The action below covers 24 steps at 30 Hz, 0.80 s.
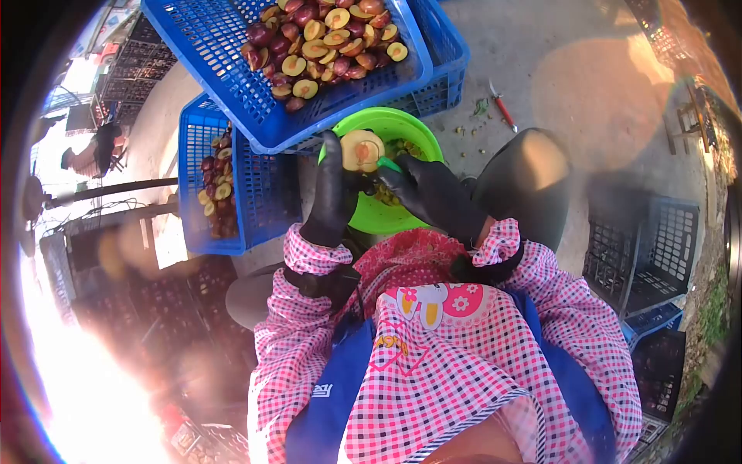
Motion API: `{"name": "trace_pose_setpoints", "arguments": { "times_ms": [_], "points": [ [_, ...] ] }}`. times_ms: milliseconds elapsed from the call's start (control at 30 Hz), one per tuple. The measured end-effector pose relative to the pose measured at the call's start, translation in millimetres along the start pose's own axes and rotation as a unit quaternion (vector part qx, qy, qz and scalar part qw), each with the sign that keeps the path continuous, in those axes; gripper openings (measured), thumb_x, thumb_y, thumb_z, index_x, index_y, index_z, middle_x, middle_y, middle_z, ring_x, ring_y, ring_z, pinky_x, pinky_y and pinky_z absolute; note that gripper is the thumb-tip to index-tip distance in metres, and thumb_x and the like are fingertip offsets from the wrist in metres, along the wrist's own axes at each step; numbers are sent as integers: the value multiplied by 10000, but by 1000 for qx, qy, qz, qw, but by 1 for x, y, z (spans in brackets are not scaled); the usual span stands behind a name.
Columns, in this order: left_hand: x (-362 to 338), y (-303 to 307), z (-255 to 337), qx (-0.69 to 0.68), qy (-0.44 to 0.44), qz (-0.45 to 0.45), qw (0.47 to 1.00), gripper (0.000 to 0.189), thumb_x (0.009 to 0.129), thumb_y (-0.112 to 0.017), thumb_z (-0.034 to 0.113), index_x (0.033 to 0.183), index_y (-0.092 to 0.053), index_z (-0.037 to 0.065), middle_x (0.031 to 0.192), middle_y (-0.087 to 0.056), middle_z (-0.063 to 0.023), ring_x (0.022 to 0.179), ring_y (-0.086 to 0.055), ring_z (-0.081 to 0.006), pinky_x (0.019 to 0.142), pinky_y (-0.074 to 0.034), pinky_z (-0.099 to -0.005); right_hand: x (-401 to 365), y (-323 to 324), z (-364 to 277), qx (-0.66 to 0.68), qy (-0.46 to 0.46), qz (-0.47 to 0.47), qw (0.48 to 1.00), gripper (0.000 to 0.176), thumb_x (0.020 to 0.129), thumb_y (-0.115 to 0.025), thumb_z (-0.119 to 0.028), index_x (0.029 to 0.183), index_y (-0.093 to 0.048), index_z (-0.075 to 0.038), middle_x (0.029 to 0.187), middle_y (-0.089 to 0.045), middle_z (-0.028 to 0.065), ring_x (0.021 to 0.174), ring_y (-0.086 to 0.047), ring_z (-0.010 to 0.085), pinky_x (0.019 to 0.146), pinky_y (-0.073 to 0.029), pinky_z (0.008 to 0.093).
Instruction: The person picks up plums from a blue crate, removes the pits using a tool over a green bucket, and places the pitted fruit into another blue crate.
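Note:
Both hands wear black gloves and meet over a bright green basin [423,134] that holds small greenish-brown pieces. My left hand [332,185] is wrapped round the side of a halved fruit [362,151], its pale cut face and brown centre turned up. My right hand [433,193] is closed on a small green-handled tool [389,164], close to the fruit's lower right edge; the tool's working end is hard to make out. Directly beyond the basin, a blue crate [263,127] carries many halved red fruits [325,46].
Another blue crate [243,193] with halved fruits stands at the left. A red-handled cutter [504,110] lies on the concrete floor near scattered bits. Black crates [665,240] stand at the right. A dark-clad knee [522,182] is beside the basin.

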<state>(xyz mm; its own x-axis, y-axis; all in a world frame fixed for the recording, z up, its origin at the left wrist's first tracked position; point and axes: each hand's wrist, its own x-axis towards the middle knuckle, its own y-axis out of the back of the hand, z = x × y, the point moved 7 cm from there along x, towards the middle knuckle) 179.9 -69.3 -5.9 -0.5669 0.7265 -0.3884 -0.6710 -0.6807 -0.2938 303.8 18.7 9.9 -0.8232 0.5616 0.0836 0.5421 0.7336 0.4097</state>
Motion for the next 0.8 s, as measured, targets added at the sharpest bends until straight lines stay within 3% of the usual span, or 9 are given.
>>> {"name": "trace_pose_setpoints", "arguments": {
  "times_ms": [267, 367, 433, 567, 633, 667, 733, 800],
  "points": [
    [-9, -5, 6, 51, -6, 36, 998, 527, 1026, -354, 502, 1100, -592, 39, 787, -628, -38, 497, -521, -90, 420, -376, -209, -1, -7, 1, 38, -18, -33, 999, 424, 916, -609, -411, 864, -645, 8, 652, -619, 225, 633, -630, 396, 595, -492, 459],
    [-4, -3, 1, 65, -6, 42, 997, 526, 1019, -372, 512, 1064, -604, 42, 748, -617, -27, 488, -518, -86, 414, -371, -205, 1, -8, 5, 84, -3, -41, 996, 476, 929, -582, -447, 844, -636, 18, 640, -630, 187, 576, -638, 332, 573, -491, 420],
    [0, -1, 3, 107, -33, 71, 991, 536, 1003, -400, 536, 1035, -611, 44, 710, -601, -13, 467, -502, -75, 396, -354, -200, -4, -21, 14, 208, -176, -190, 943, 542, 951, -526, -502, 813, -627, 12, 603, -607, 114, 511, -602, 229, 528, -467, 370],
    [12, -1, -6, 159, -36, 35, 986, 682, 975, -378, 615, 1025, -650, -9, 807, -663, -51, 640, -598, -116, 511, -427, -234, -8, -24, 21, 252, -222, -237, 911, 566, 974, -450, -545, 822, -602, -22, 555, -515, 31, 428, -471, 130, 449, -382, 299],
    [14, -5, 0, 69, -165, 67, 982, 696, 953, -416, 637, 997, -656, -16, 798, -650, -44, 684, -605, -113, 567, -438, -235, -20, -32, 2, 519, -299, -305, 741, 497, 1002, -415, -511, 829, -555, -67, 511, -370, -41, 374, -297, 66, 376, -229, 235],
    [14, -5, -1, 69, -165, 66, 982, 696, 953, -416, 637, 997, -656, -16, 798, -650, -44, 684, -605, -113, 567, -438, -235, -21, -33, 3, 519, -299, -305, 741, 497, 1002, -415, -511, 829, -555, -67, 511, -370, -41, 374, -297, 66, 376, -229, 235],
    [7, -10, 10, 170, -247, 71, 951, 554, 1021, -385, 495, 1108, -632, 7, 1001, -668, -69, 897, -637, -183, 823, -503, -311, -27, -41, -9, 673, -314, -339, 578, 497, 1008, -386, -512, 813, -521, -76, 493, -311, -56, 365, -251, 56, 361, -201, 229],
    [13, -11, 4, 137, -208, 65, 966, 568, 1025, -364, 502, 1109, -630, 7, 1012, -666, -69, 903, -638, -186, 827, -501, -316, -31, -47, -12, 704, -285, -352, 547, 493, 1011, -377, -507, 809, -513, -78, 488, -304, -57, 365, -256, 53, 361, -201, 227]
  ]
}}
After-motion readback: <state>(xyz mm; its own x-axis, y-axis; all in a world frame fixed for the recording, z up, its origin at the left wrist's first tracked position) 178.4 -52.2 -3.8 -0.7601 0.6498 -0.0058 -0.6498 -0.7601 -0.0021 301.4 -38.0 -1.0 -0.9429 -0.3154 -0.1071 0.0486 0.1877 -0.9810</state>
